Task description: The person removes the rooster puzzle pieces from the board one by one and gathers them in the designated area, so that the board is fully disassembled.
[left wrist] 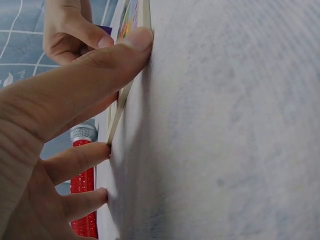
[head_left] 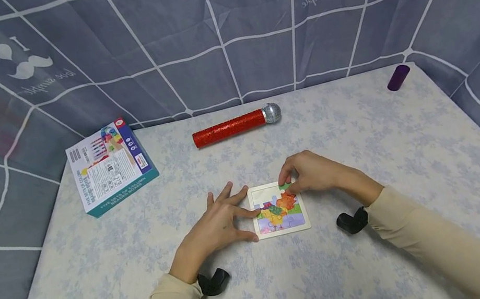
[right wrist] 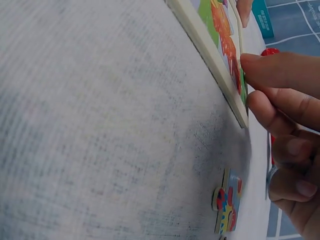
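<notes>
A square jigsaw puzzle in a pale tray (head_left: 306, 220) lies on the table, partly filled with colourful pieces; its upper left shows bare white. My left hand (head_left: 219, 224) rests at the tray's left edge with fingers spread, thumb (left wrist: 140, 42) and fingertips touching the rim. With thumb and index finger, my right hand (head_left: 315, 171) pinches a green puzzle piece (head_left: 284, 186) at the tray's upper right corner. The right wrist view shows these fingertips (right wrist: 252, 65) low over that corner, the remaining fingers curled. Nearby lies a loose puzzle piece (right wrist: 230, 202), hidden in the head view.
Beyond the tray lies a red glittery microphone (head_left: 236, 126). A bead toy box (head_left: 111, 165) sits at the back left, and a small purple cylinder (head_left: 398, 77) at the back right. A grey checked curtain (head_left: 187, 31) hangs behind the table.
</notes>
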The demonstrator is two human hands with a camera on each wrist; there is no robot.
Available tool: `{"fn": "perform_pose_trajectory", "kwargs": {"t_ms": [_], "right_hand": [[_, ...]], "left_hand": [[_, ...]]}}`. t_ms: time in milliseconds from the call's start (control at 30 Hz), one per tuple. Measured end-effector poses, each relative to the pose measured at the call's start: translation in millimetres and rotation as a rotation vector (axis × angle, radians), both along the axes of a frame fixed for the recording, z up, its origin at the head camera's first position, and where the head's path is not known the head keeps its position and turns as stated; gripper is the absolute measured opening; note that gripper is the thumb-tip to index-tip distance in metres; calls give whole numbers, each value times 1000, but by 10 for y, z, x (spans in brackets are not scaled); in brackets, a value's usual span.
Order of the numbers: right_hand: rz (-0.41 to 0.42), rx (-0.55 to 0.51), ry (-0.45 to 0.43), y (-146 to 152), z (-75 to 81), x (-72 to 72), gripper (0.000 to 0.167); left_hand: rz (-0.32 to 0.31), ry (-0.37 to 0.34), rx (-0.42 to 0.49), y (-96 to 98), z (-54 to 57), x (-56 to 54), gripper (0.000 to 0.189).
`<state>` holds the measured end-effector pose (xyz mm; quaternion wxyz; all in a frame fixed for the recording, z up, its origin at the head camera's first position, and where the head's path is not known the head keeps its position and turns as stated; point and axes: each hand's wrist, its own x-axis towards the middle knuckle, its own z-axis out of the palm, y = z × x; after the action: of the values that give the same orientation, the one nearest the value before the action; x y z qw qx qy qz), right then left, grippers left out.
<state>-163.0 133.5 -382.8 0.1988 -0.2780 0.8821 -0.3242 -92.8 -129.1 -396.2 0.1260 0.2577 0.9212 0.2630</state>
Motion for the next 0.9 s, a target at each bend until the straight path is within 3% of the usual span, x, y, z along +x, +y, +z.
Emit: {"fn": "perform_pose_trajectory", "kwargs": {"t_ms": [300, 433, 767, 900], "right_hand": [[61, 27, 40, -51, 18, -9, 17], [137, 30, 68, -61, 28, -36, 19], [332, 244, 415, -148, 129, -35, 17], [372, 283, 497, -210, 136, -21, 14]], "left_hand": [[0, -1, 10, -4, -8, 2, 56], [1, -2, 8, -5, -9, 1, 56], [3, -6, -6, 3, 22, -3, 55], [5, -11, -10, -3, 31, -13, 55]]}}
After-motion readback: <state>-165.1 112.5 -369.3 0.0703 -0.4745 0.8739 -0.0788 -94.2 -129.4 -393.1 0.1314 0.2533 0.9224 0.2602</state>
